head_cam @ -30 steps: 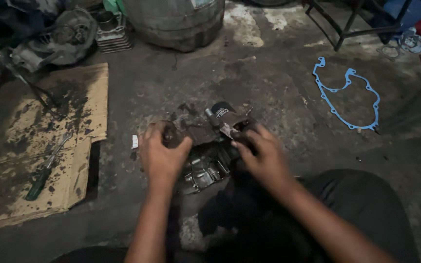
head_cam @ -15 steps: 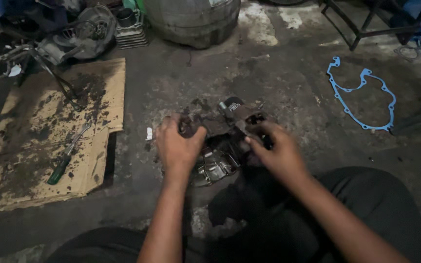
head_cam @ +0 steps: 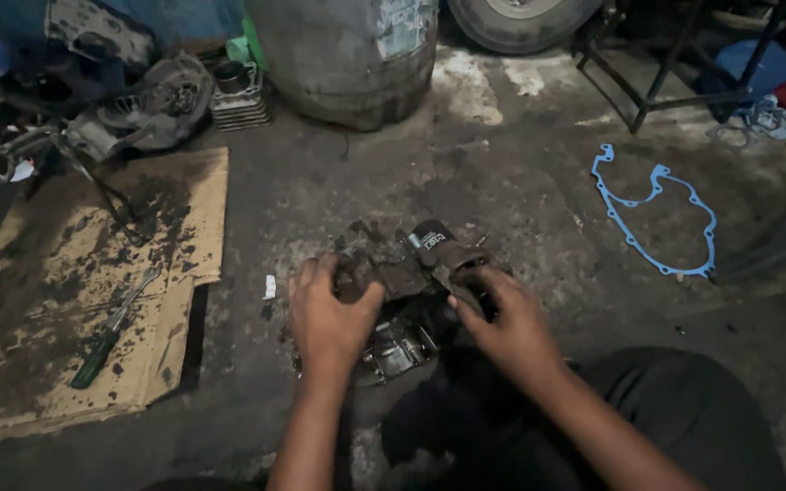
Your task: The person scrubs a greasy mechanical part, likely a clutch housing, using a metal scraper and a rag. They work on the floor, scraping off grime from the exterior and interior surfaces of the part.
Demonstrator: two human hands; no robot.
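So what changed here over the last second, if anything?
Mostly the camera: the view tilted up, so the floor items sit lower in frame. Both the left hand and right hand keep gripping the greasy engine block, same places. The blue gasket, cardboard and screwdriver lie unmoved.

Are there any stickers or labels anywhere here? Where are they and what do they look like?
Paper label: on the grey drum at the top, pale, squarish, worn.
Small label: on the dark cylinder of the engine part that both hands hold, black with light marks.
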